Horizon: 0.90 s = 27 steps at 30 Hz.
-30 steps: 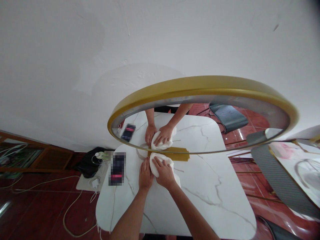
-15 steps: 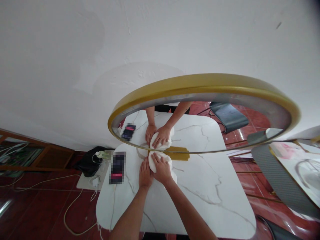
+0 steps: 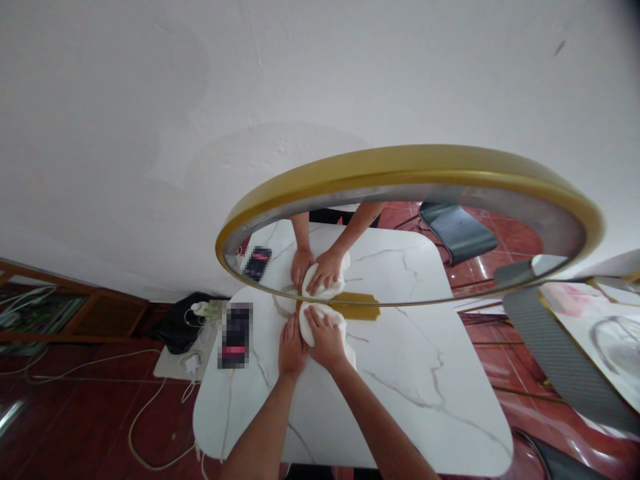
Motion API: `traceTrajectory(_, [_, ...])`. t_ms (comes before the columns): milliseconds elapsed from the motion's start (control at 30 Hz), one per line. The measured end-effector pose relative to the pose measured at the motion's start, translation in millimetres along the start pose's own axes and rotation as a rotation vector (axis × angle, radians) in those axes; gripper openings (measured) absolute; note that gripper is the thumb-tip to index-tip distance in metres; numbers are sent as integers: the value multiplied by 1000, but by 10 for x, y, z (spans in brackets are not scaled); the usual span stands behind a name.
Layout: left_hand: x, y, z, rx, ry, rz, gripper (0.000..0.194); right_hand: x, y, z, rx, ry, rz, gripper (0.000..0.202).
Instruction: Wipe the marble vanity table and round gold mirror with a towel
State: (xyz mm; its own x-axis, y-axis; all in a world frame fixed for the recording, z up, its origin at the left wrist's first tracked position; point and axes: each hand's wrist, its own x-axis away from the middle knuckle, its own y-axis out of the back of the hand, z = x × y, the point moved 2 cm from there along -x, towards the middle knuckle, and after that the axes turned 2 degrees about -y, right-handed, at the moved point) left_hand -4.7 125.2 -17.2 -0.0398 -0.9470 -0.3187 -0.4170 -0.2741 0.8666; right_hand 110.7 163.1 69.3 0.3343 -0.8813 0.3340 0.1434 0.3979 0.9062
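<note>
A white cloth (image 3: pixel 351 350) lies bunched on the white marbled table (image 3: pixel 410 427), against the gold base (image 3: pixel 367 314) of a round mirror (image 3: pixel 410 160). My right hand (image 3: pixel 326 339) presses down on the cloth, its fingers bent over the folds. Just left of it, my left hand (image 3: pixel 293 348) rests with fingers stretched forward at the base's left end; whether it grips the base I cannot make out. Both hands and the cloth show again in the mirror glass. Part of the base is hidden beneath the cloth.
A blurred-out phone (image 3: pixel 236 337) lies at the table's left. Beyond it on the floor are a black bag (image 3: pixel 177 327) and cables. A grey ribbed chair (image 3: pixel 560 360) and a second table (image 3: pixel 590 313) stand at right. The wall (image 3: pixel 150 133) rises behind the mirror.
My right hand and the cloth have shifted very slightly to the right. My left hand stays nearly in the same spot.
</note>
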Motion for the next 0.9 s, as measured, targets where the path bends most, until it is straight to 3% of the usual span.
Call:
traceTrajectory(133, [8, 0, -2, 3, 16, -8, 64, -62, 54, 47, -44, -14, -32, 81])
traceTrajectory(400, [0, 19, -18, -9, -14, -7, 61, 167, -108, -52, -16, -18, -22, 91])
traceTrajectory(700, [-22, 50, -29, 32, 19, -12, 64, -62, 59, 50, -70, -29, -32, 85])
traceTrajectory(900, [-9, 37, -24, 4, -2, -23, 62, 72, -37, 5, -38, -15, -34, 83])
